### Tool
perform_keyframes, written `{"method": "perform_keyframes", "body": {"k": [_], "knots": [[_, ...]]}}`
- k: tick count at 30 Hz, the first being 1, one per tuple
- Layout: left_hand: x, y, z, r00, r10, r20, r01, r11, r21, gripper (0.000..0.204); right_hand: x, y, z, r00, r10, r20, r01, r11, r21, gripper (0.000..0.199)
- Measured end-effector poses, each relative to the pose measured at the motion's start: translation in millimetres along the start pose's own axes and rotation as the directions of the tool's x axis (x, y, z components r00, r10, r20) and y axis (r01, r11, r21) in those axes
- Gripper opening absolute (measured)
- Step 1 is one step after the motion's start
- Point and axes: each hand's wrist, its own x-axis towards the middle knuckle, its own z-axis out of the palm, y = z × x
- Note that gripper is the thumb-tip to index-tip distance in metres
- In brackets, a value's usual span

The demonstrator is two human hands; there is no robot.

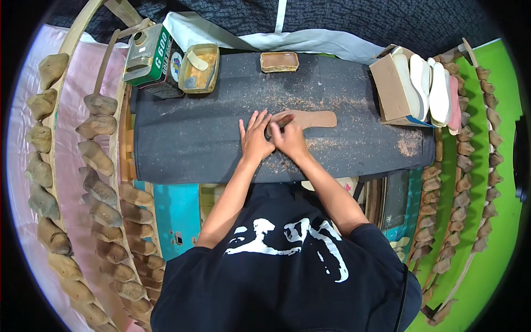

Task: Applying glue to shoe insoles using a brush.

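Note:
A brown sole-shaped piece (322, 119) lies on the dark work cloth, its narrower part pointing right. My left hand (256, 137) rests flat by its left end, fingers stretched out and slightly apart. My right hand (290, 139) is closed around a short dark brown tool (284, 120), pressed down over the left part of the sole. The tool's working end is hidden between my hands, so its kind does not show. My hands meet at the thumbs.
Shavings (410, 143) are scattered over the cloth (188, 141). At the back stand a green can (149, 58), a cut-open container (213, 72) and a shallow tray (279, 62). A cardboard box (391, 88) of pale soles is at right. Racks of wooden shoe lasts (99, 157) flank both sides.

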Motion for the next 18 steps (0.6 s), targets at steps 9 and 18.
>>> {"method": "perform_keyframes", "body": {"k": [9,18], "knots": [[2.7,5.1,-0.6,0.999,0.048,-0.007,-0.048,0.999,-0.01,0.073,21.2,20.8,-23.6,0.919,0.267,-0.289,-0.285,0.958,-0.022,0.016],[-3.2,0.5,-5.0,0.999,0.019,0.028,-0.019,1.0,-0.007,0.074,-24.5,26.8,-33.5,0.836,0.468,-0.286,-0.462,0.882,0.092,0.03]]}}
